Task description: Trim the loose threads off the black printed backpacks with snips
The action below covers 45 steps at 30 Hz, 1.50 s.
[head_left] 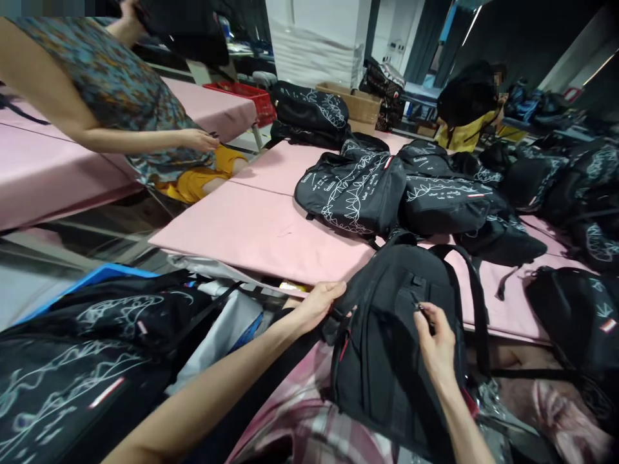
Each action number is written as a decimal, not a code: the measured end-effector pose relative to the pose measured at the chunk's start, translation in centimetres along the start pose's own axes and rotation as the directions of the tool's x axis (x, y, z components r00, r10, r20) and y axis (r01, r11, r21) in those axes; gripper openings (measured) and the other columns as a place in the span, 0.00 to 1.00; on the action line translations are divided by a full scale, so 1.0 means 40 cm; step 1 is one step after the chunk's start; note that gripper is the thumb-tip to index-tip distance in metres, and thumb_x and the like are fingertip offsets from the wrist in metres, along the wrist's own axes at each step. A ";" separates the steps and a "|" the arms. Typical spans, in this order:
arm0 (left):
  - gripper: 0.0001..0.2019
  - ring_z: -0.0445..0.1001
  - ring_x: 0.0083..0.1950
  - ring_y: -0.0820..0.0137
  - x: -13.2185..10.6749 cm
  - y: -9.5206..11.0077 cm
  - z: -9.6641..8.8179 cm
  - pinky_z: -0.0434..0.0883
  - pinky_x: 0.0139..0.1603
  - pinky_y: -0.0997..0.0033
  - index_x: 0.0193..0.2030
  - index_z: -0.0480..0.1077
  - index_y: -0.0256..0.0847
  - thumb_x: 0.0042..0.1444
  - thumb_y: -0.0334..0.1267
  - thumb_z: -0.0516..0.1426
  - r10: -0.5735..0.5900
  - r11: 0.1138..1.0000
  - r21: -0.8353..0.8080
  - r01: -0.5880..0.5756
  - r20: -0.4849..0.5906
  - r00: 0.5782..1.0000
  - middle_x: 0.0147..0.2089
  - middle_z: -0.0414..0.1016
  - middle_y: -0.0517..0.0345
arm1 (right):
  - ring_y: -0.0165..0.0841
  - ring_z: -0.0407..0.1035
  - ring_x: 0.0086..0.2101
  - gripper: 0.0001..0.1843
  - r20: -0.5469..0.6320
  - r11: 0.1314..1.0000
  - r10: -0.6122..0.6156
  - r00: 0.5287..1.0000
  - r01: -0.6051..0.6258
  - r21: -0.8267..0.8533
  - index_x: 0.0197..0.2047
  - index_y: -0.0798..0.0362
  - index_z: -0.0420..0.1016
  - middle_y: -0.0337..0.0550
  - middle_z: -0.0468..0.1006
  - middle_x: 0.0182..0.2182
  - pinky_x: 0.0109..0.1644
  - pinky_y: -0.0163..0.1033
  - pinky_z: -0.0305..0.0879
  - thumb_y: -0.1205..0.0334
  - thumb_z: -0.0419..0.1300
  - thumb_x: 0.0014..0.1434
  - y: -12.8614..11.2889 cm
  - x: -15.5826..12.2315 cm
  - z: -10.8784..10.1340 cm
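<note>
A black backpack (387, 374) leans against the table edge and rests on the lap, its padded back panel turned up towards me. My left hand (320, 307) is closed on the left edge of this backpack, near a strap. Over the middle of the panel is my right hand (436, 335), its fingers pinched round a small dark pointed tool (425, 316). The tool's tip is close to the panel; whether it touches the fabric I cannot tell. A shoulder strap (476, 303) loops out on the right side.
Printed black backpacks (358, 193) are heaped on the pink table (232, 212). More backpacks (87, 361) fill a blue crate (104, 270) at left. A person in a patterned top (106, 96) stands across the aisle, beside a red crate (261, 103). A cardboard box (362, 106) stands behind.
</note>
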<state>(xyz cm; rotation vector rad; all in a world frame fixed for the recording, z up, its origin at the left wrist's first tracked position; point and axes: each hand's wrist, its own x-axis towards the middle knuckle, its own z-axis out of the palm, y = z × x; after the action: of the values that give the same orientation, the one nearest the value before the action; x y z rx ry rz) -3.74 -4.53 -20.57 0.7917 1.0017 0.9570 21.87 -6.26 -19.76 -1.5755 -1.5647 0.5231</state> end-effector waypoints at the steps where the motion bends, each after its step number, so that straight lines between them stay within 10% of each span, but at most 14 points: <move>1: 0.23 0.70 0.22 0.71 -0.010 0.021 0.022 0.65 0.24 0.73 0.27 0.71 0.33 0.45 0.56 0.59 -0.004 0.997 -0.076 0.008 0.059 0.998 0.26 0.75 0.50 | 0.36 0.71 0.36 0.16 0.003 0.998 -0.058 0.998 0.058 0.024 0.42 0.53 0.71 0.45 0.77 0.36 0.40 0.40 0.66 0.52 0.56 0.55 -0.030 -0.012 0.010; 8: 0.16 0.65 0.21 0.78 -0.059 0.051 0.115 0.61 0.25 0.79 0.26 0.71 0.33 0.38 0.44 0.67 -0.054 0.960 -0.264 0.099 0.172 0.984 0.22 0.69 0.61 | 0.34 0.71 0.31 0.05 -0.092 0.898 -0.438 0.894 0.441 0.004 0.37 0.51 0.74 0.43 0.77 0.30 0.36 0.40 0.68 0.66 0.58 0.55 -0.141 -0.067 -0.005; 33: 0.15 0.57 0.20 0.81 -0.068 0.028 0.168 0.53 0.22 0.80 0.20 0.65 0.34 0.40 0.40 0.66 -0.095 0.967 -0.204 0.155 0.276 0.957 0.20 0.61 0.64 | 0.33 0.71 0.31 0.08 0.000 0.804 -0.576 0.818 0.566 -0.181 0.40 0.52 0.74 0.43 0.78 0.31 0.35 0.39 0.67 0.68 0.57 0.56 -0.124 -0.092 -0.047; 45: 0.16 0.58 0.20 0.81 -0.064 0.022 0.153 0.54 0.23 0.80 0.20 0.65 0.33 0.38 0.40 0.66 -0.123 0.957 -0.222 0.187 0.273 0.954 0.20 0.62 0.63 | 0.33 0.71 0.32 0.05 -0.082 0.964 -0.247 0.965 0.254 0.084 0.35 0.52 0.75 0.40 0.77 0.30 0.36 0.38 0.66 0.63 0.59 0.55 -0.128 -0.091 -0.041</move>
<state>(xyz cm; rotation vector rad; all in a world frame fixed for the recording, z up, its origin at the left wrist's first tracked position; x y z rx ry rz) 1.15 -7.24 -16.85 0.6003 0.6926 0.7994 19.56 -10.82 -15.77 -1.2884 -1.6321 0.3898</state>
